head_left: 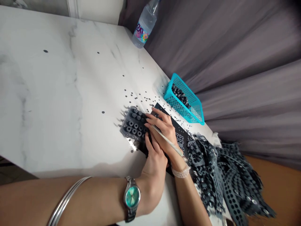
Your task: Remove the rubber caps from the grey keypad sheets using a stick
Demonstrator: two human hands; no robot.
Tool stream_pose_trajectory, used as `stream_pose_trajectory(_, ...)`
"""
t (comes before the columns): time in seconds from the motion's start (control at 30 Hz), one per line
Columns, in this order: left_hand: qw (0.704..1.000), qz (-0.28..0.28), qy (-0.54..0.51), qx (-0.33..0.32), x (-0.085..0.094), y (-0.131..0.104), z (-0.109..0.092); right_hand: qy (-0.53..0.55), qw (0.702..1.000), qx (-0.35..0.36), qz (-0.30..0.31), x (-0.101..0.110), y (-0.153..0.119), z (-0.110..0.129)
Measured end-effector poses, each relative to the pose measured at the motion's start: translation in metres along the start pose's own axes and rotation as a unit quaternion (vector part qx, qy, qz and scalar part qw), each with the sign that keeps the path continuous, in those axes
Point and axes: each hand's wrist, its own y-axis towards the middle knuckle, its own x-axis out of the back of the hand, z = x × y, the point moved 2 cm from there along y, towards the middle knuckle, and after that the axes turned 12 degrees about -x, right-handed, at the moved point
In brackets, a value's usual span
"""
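Note:
A dark moulded rubber sheet (pixel 134 124) with rows of raised round rings lies at the table's middle, thin tails sticking out from its far left edge. My left hand (pixel 154 161), wearing a watch, has its fingers closed at the sheet's near edge. My right hand (pixel 164 131), with a beaded bracelet, is closed around a thin pale stick (pixel 168 140); its fingertips rest at the sheet's right side. Both hands touch each other and hide part of the sheet. Under them lies a black flat board (pixel 158 108), with more ringed pieces on its right part.
A turquoise basket (pixel 198 117) holding small black parts stands behind the board. Small black discs (pixel 125 96) are scattered over the white marbled table (pixel 51 94). A heap of perforated rubber sheets (pixel 211 169) lies right. A water bottle (pixel 147 23) stands at the back by a grey curtain (pixel 223 47).

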Motion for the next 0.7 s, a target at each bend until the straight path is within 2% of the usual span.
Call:
stream_pose_trajectory(0.23, 0.999, -0.018, -0.045, 0.008, -0.002, 0.002, 0.000, -0.018, 0.999, 0.036, -0.013, -0.003, 0.004, -0.001)
stream_pose_trajectory(0.43, 0.999, -0.021, -0.039, -0.006, -0.002, 0.002, 0.001, -0.053, 0.997, 0.059, 0.018, -0.004, 0.007, 0.001)
stream_pose_trajectory(0.53, 0.998, -0.045, -0.045, -0.004, 0.000, 0.001, 0.002, -0.054, 0.997, 0.013, -0.054, -0.007, 0.007, -0.007)
stream_pose_trajectory(0.63, 0.998, -0.040, -0.047, -0.005, 0.002, -0.001, 0.002, -0.036, 0.987, -0.078, -0.136, -0.008, 0.005, -0.020)
stream_pose_trajectory(0.7, 0.998, -0.030, -0.054, -0.005, 0.002, -0.001, 0.003, -0.011, 0.981, -0.125, -0.150, -0.007, 0.003, -0.026)
